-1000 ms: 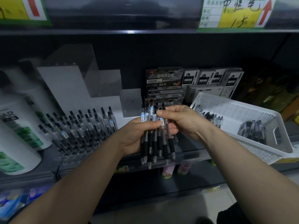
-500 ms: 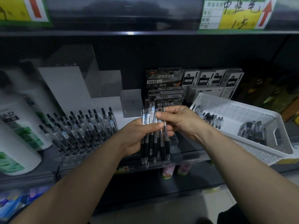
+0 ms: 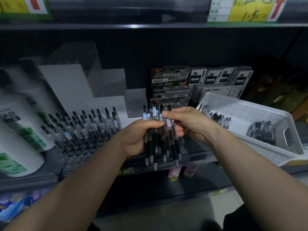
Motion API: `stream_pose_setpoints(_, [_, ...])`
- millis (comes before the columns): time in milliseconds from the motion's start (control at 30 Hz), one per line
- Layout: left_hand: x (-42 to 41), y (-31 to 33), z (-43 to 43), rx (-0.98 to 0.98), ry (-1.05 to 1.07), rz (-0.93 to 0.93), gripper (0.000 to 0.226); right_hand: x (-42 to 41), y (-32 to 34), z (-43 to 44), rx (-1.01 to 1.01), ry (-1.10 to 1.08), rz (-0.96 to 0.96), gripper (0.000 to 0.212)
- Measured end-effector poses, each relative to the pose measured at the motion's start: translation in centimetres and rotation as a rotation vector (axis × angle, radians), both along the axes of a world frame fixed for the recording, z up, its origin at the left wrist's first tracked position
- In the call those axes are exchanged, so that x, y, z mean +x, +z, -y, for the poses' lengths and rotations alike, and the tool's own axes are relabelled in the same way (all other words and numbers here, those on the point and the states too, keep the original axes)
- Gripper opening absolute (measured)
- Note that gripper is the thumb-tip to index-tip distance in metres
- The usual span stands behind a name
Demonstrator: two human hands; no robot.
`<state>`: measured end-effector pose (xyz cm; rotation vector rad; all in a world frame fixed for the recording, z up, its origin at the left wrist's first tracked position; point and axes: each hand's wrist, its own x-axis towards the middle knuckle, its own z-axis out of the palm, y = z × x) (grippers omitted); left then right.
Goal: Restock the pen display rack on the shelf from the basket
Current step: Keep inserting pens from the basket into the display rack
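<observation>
At frame centre your left hand point(image 3: 137, 139) curls round a bundle of clear, black-gripped pens point(image 3: 160, 145), hiding their middles, while your right hand point(image 3: 189, 125) pinches one pen's top, the pens in the white perforated plastic basket point(image 3: 246, 112) at right blurred.

On the shelf point(image 3: 195, 151) the pen display rack point(image 3: 70, 87) stands left of centre, bottles point(image 3: 21, 130) to its left, stacked boxes point(image 3: 170, 77) behind the middle, the basket point(image 3: 241, 107) at the right, and a bundle of pens point(image 3: 158, 142) held in front between rack and basket.
</observation>
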<state>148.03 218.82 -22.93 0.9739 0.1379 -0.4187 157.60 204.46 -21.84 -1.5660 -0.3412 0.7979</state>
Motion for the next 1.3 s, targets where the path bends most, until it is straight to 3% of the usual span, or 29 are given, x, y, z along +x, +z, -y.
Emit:
stream_pose_setpoints(167, [0.0,0.2,0.0,-0.014,-0.03,-0.011,0.036,0.0,0.2,0.3,-0.017,0.013,0.015,0.017])
stream_pose_setpoints(533, [-0.4,0.3,0.2,0.108,0.026,0.051,0.029,0.0,0.1,0.3,0.005,0.01,0.036,0.035])
stream_pose_setpoints(833, [-0.8,0.5,0.7,0.255,0.135,0.08,0.032,-1.4,0.7,0.4,0.039,0.061,0.092,0.017])
stream_pose_setpoints(1033, [-1.8,0.9,1.1,0.332,0.19,0.092,0.026,-2.5,0.5,-0.3,-0.02,0.014,0.226,0.035])
stream_pose_setpoints(1300, [-4.4,1.7,-0.5,0.449,0.258,0.144,0.031,-4.6,2.5,-1.1,-0.019,0.054,0.358,0.03])
